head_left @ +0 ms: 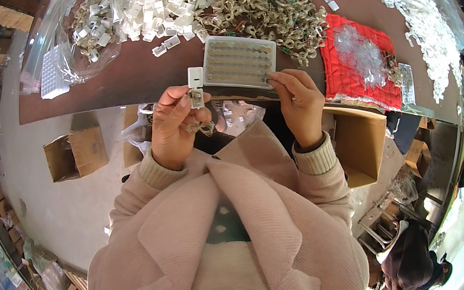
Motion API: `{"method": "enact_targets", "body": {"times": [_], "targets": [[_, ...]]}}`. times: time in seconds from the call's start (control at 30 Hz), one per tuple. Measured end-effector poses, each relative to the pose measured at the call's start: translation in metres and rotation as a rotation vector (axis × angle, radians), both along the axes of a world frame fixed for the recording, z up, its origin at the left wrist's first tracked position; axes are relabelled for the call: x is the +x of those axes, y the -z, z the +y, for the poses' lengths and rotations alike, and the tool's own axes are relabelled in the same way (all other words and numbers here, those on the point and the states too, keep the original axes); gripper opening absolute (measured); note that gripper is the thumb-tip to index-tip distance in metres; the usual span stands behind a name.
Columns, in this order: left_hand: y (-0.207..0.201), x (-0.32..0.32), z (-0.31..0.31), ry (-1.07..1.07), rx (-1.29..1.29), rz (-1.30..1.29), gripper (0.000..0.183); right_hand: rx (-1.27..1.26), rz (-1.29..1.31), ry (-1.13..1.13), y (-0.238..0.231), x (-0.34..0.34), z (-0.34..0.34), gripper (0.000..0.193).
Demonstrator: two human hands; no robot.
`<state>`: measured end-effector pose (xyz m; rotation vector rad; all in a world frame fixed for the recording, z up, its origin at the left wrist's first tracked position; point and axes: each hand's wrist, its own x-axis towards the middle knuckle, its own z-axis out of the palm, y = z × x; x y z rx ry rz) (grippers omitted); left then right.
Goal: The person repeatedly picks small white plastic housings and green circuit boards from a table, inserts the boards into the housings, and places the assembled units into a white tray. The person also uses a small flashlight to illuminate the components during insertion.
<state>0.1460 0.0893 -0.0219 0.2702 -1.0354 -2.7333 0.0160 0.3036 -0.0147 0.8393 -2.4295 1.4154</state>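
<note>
My left hand (173, 122) is closed around a small white plastic case (195, 76) whose lid stands open. A short coil of clear wire (204, 128) hangs at its fingers. My right hand (300, 104) has thumb and forefinger pinched together at the right side of a white tray (242, 40); what lies between the fingertips, if anything, is too small to make out. Rows of flat round discs (237, 63), like button cells, fill the tray, which rests at the table's near edge.
Behind the tray lie a heap of white plastic cases (157, 1) and a tangle of clear wire coils (268, 13). A red cloth (339, 59) bears small clear plastic pieces (363, 56). Cardboard boxes (88, 151) stand below the table. Another person (411, 259) is at the right.
</note>
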Motion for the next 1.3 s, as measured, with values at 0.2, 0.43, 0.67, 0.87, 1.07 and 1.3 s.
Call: {"method": "enact_targets", "body": {"times": [0.2, 0.43, 0.67, 0.87, 1.07, 1.3], "targets": [[0.000, -0.002, 0.005, 0.034, 0.069, 0.014, 0.017, 0.165, 0.041, 0.014, 0.005, 0.000, -0.007, 0.019], [0.004, -0.011, 0.010, 0.058, 0.065, -0.025, 0.016, 0.254, 0.037, 0.014, -0.002, -0.003, -0.014, 0.017], [0.003, -0.021, 0.023, 0.095, 0.150, 0.066, 0.017, -0.024, 0.078, -0.119, -0.040, 0.028, -0.031, 0.020], [0.000, -0.017, 0.024, 0.069, 0.109, 0.072, 0.018, -0.006, 0.190, -0.186, -0.051, 0.035, -0.049, 0.024], [0.000, -0.014, 0.021, 0.072, 0.118, 0.081, 0.016, 0.093, 0.151, -0.248, -0.055, 0.035, -0.048, 0.025], [0.003, -0.011, 0.008, 0.141, 0.005, 0.088, 0.014, -0.076, -0.593, -0.273, -0.062, 0.031, -0.047, 0.014]]}}
